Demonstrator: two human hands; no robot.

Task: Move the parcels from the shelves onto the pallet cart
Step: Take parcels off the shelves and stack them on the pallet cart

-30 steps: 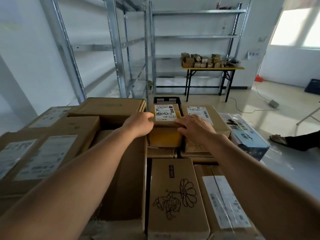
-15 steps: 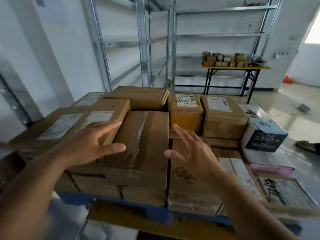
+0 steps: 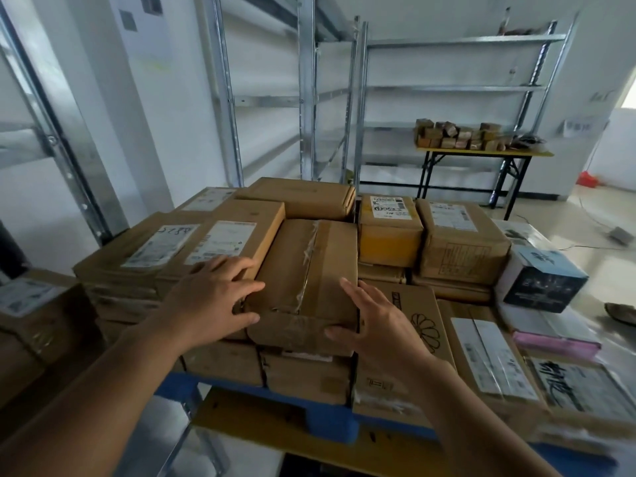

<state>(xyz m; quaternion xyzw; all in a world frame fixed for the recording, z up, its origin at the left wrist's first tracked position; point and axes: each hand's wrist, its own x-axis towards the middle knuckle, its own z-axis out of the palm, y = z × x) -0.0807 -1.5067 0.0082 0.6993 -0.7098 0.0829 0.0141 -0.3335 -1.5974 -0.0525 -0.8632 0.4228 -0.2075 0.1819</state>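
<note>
Many cardboard parcels are stacked on a blue pallet (image 3: 330, 425) lying on the yellow cart deck (image 3: 275, 438). A brown taped box (image 3: 309, 263) sits at the front centre of the stack. My left hand (image 3: 213, 297) rests with spread fingers against its left side, thumb on the front flap. My right hand (image 3: 375, 321) lies flat along its right side, thumb touching the front edge. Further back stands a small parcel with a yellow side (image 3: 389, 232), apart from both hands. The metal shelves (image 3: 447, 87) behind hold no parcels that I can see.
A yellow-topped table (image 3: 481, 152) with several small boxes stands at the back right. A dark printed box (image 3: 543, 280) and a pink parcel (image 3: 554, 342) sit on the stack's right side. A person's foot (image 3: 621, 313) shows at the right edge. More cartons (image 3: 31, 325) stand at my left.
Both hands let go of the small yellow-sided parcel at the back and drew toward me. They now lie against the two sides of the taped front box. My view backed away.
</note>
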